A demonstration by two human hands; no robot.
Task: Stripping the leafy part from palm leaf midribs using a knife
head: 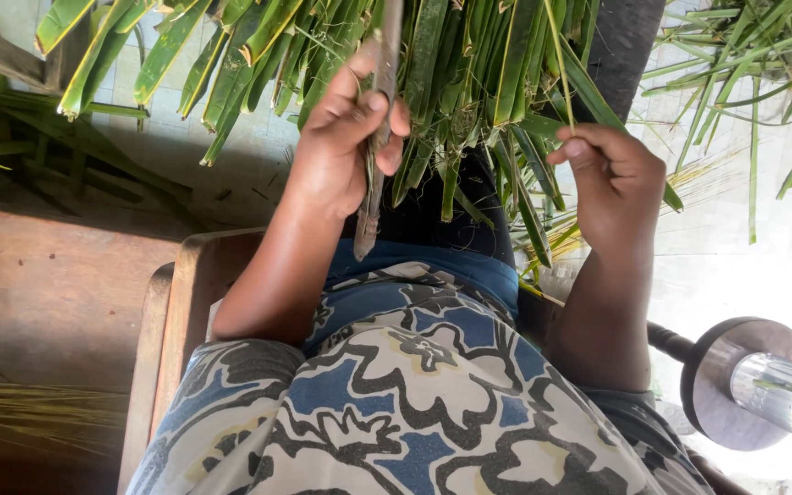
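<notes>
A home craft yard: heaped palm leaves [469, 64], tiled floor [735, 247], wooden bench [57, 284]

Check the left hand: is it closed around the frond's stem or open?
Closed. The left hand wraps the brown stem, thumb pressed across it, and the stem's lower end sticks out below the fist.

No packages, labels, signs or screens show here — none at all.
</notes>
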